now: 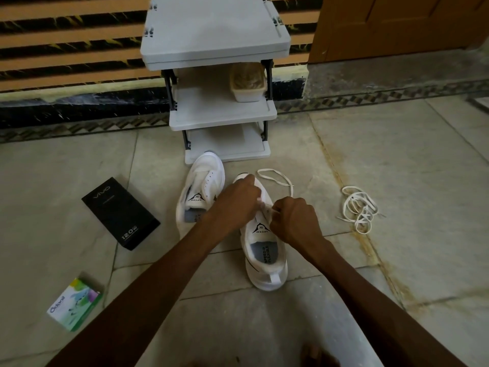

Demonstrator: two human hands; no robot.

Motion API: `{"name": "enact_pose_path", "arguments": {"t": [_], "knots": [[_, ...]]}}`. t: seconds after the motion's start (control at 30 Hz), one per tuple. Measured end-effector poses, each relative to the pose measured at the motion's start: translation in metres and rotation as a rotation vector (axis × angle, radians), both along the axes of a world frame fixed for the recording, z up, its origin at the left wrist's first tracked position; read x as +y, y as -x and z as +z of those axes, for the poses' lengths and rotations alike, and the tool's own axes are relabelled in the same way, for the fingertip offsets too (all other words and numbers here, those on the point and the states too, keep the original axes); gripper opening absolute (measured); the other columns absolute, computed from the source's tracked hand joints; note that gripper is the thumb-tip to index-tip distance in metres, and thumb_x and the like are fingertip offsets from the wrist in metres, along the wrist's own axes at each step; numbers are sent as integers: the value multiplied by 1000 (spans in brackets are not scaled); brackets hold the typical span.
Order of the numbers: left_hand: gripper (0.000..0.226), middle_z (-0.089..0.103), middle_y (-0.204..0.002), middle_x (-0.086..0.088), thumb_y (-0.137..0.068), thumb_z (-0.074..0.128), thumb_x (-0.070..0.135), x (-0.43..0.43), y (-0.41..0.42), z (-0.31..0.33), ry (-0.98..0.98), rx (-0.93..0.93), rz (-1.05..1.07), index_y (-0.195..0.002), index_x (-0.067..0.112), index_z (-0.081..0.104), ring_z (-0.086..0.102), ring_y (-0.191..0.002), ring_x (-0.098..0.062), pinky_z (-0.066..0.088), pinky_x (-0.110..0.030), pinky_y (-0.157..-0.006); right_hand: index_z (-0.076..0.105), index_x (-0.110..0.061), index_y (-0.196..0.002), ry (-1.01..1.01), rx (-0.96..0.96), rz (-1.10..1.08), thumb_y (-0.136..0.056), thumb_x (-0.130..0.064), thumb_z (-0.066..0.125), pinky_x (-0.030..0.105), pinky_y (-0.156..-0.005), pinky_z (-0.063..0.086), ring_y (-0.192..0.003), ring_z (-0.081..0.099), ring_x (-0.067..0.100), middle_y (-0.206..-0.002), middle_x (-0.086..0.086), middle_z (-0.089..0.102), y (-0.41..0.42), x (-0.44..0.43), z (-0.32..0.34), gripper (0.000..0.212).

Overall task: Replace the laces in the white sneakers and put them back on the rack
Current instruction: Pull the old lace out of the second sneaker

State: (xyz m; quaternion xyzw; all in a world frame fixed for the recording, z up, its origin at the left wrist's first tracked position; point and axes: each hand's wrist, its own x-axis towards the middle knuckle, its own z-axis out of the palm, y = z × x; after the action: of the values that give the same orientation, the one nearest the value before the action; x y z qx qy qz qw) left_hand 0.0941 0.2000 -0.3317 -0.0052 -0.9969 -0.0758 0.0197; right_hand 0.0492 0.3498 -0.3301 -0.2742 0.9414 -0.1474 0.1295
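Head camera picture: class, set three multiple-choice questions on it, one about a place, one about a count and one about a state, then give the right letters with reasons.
1. Where does the loose heap of laces lie?
A. On the floor, right of the nearer sneaker
B. On the rack's top shelf
C. On the black box

2. How many white sneakers stand on the floor?
A. One
B. Two
C. Three

3. What is the right hand doing?
A. Lying flat on the floor
B. Pinching a lace at the nearer sneaker
C. Holding the green box

Answers:
1 A: the heap lies on the tiles, apart from both shoes, on their right.
2 B: the farther sneaker and the nearer sneaker stand side by side before the rack.
3 B: its fingers are curled round the lace over the eyelets.
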Motion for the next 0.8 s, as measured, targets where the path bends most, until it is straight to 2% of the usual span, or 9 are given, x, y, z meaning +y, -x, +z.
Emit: {"name": "enact_pose_path", "arguments": {"t": [0.1, 0.2, 0.3, 0.37, 0.4, 0.47, 0.57, 0.6, 0.8], "knots": [[25, 53, -118, -9, -91, 60, 21, 8, 3, 3, -47, -149, 129, -112, 11, 68, 54, -106, -24, 45, -31, -86, 62, -14, -79, -5, -11, -7, -86, -27, 60, 25, -59, 37, -58, 49, 17, -67, 0, 53, -1, 1, 2, 15], [21, 59, -98, -2, -93, 52, 8, 6, 5, 28, -852, 11, 501, -81, 16, 67, 54, -93, -16, 42, -23, -73, 54, -15, -72, -11, -10, -13, -83, -23, 60, 24, -59, 32, -55, 44, 18, -66, 1, 51, 1, 6, 4, 15], [26, 56, -79, -3, -96, 47, 2, -7, 1, 42, -1662, 243, 705, -74, 15, 51, 54, -75, -13, 48, -21, -71, 59, -13, -73, -11, -3, -28, -83, -21, 58, 25, -59, 31, -56, 46, 21, -64, 1, 50, 1, 7, 3, 12], [24, 55, -69, -4, -100, 40, 3, -5, -3, 40, -2027, 243, 711, -79, 13, 48, 54, -62, -13, 51, -27, -69, 65, -12, -78, -21, 15, -32, -83, -23, 58, 25, -56, 30, -58, 51, 22, -64, 0, 52, 0, 4, 2, 14], [23, 52, -62, 0, -102, 37, 7, -2, -5, 39, -2046, 182, 754, -82, 13, 47, 49, -52, -10, 48, -25, -58, 66, -12, -80, -24, 15, -33, -83, -24, 59, 25, -55, 32, -57, 51, 20, -65, 0, 53, 0, 2, 1, 15], [26, 47, -54, 8, -104, 33, 17, 7, -6, 33, -1741, 78, 815, -82, 18, 46, 39, -46, -7, 34, -20, -47, 68, -12, -83, -29, -12, -44, -81, -26, 62, 25, -56, 40, -57, 53, 18, -69, 2, 60, 0, 1, 0, 15], [30, 61, -78, 0, -104, 34, 26, 6, -5, 18, -755, 62, 614, -89, 15, 57, 55, -74, -18, 44, -31, -70, 68, -10, -84, -24, -48, -93, -78, -27, 65, 25, -58, 45, -61, 58, 19, -74, 5, 63, 0, 3, -1, 18], [31, 62, -84, -4, -104, 35, 29, 6, -6, 18, -581, 45, 541, -91, 12, 57, 58, -82, -22, 45, -34, -76, 68, -10, -85, -20, -54, -107, -78, -27, 64, 24, -57, 43, -61, 58, 19, -75, 5, 63, 0, 5, -1, 18], [24, 62, -95, -8, -97, 47, 24, 4, -12, 14, -306, -67, 380, -93, 10, 66, 57, -91, -25, 45, -36, -78, 67, -11, -88, -68, -73, -58, -79, -24, 61, 27, -59, 46, -66, 60, 22, -79, 6, 66, 0, 6, 3, 17]]}}
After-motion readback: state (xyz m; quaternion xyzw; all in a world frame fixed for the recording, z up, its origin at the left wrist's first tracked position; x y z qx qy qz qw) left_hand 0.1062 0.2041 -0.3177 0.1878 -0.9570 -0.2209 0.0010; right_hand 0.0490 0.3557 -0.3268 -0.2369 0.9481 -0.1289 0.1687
